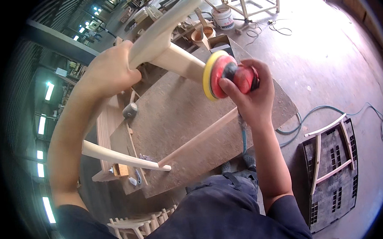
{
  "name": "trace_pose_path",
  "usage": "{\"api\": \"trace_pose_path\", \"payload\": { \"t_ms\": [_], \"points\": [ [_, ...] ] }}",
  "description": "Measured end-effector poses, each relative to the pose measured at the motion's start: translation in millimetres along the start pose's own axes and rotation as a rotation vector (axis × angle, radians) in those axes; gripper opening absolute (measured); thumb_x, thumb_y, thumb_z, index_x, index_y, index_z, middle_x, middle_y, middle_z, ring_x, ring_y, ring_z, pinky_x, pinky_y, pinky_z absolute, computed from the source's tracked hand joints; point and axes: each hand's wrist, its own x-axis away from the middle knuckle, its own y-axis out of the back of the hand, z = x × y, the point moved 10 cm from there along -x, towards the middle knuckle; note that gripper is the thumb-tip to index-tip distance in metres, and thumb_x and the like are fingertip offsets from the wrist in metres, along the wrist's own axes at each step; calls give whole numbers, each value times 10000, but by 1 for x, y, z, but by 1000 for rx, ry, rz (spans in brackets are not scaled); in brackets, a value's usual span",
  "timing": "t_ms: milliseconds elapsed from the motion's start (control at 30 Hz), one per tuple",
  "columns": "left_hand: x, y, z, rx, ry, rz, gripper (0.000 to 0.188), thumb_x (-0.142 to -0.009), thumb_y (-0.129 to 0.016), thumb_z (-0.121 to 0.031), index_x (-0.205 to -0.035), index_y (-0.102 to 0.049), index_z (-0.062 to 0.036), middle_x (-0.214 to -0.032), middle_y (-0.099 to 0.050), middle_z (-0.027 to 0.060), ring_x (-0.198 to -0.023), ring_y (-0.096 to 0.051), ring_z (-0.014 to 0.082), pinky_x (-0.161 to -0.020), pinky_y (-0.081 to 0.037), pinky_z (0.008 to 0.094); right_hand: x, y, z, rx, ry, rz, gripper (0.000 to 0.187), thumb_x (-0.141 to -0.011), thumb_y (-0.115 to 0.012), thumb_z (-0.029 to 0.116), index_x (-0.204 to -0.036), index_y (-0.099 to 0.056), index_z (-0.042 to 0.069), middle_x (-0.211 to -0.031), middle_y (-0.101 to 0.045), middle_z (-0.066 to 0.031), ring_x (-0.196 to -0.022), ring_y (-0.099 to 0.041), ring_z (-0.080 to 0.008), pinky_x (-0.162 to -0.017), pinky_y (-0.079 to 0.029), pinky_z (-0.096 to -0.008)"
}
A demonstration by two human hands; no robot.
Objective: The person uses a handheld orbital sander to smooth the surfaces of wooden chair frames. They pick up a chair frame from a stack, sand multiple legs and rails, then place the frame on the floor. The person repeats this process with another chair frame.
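Note:
My left hand point(114, 69) is closed around the curved, pale end of a bare wooden chair frame point(178, 62), which it holds tilted over the workbench point(157, 121). A wide rail runs from that curved piece toward my right hand point(259, 95). The right fingers wrap round a red palm sander point(229, 73) with a yellow pad. The pad's edge meets the rail's right end; whether it presses on the wood I cannot tell. Below, a slim rail point(200, 136) and a rounded leg point(125, 158) join near the bench's front edge.
A mallet point(130, 110) lies at the bench's left side. A blue-green hose point(244, 138) hangs below my right hand and trails over the floor. Another wooden frame point(335, 171) rests on a black pallet point(308, 157) at right. A white bucket point(224, 19) stands beyond the bench.

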Motion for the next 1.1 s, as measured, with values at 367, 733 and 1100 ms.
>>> {"api": "trace_pose_path", "payload": {
  "t_ms": [367, 733, 1100],
  "points": [
    [-15, -28, 37, 584, -116, -166, 823, -997, -318, -820, -1230, -624, -93, -827, -531, -9, -790, -516, 103, -752, -433, 272, -54, -61, 14, 111, 247, 147, 486, -867, -858, 320, -1233, -650, 78, -1057, -693, -120, -933, -687, -191, -796, -589, -329],
    [-24, -25, 49, 555, -82, -260, 867, -1039, -375, -739, -1276, -645, 51, -1011, -671, 158, -882, -623, 232, -861, -494, 348, -25, -102, 71, 367, 393, 8, 306, -828, -813, 258, -1068, -658, 148, -1055, -630, -165, -837, -685, -401, -701, -566, -473],
    [-31, -25, 45, 618, -138, -240, 810, -1063, -371, -691, -1200, -653, 56, -968, -669, 165, -860, -625, 256, -824, -485, 365, 31, -157, 91, 512, 631, 8, 204, -782, -701, 167, -974, -651, 209, -1081, -606, -65, -888, -646, -282, -652, -541, -410]
  ]
}}
